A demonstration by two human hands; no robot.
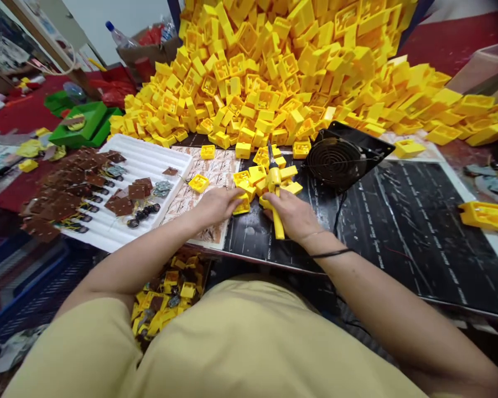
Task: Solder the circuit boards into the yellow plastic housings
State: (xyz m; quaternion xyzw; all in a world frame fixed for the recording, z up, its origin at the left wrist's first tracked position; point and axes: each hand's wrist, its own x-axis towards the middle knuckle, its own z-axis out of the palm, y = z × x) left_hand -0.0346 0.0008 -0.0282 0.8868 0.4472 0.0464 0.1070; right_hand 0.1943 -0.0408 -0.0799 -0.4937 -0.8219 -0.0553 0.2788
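My left hand (218, 204) is closed on the edge of a small yellow plastic housing (242, 204) over the black mat. In my right hand (294, 215) is a yellow-handled tool (278, 218) with a narrow, pointed metal end directed away from me. Its exact kind is not clear, and my fingers cover part of the handle. Several loose yellow housings (257, 174) lie just beyond both hands. One more open housing (199, 183) sits left of my left hand.
A large heap of yellow housings (257, 105) rises at the back. A black fan (336, 157) stands right of my hands. On the left, a white foam tray (176, 160) bears brown boards (136, 190) with wires. Green boxes (83, 124) lie behind it.
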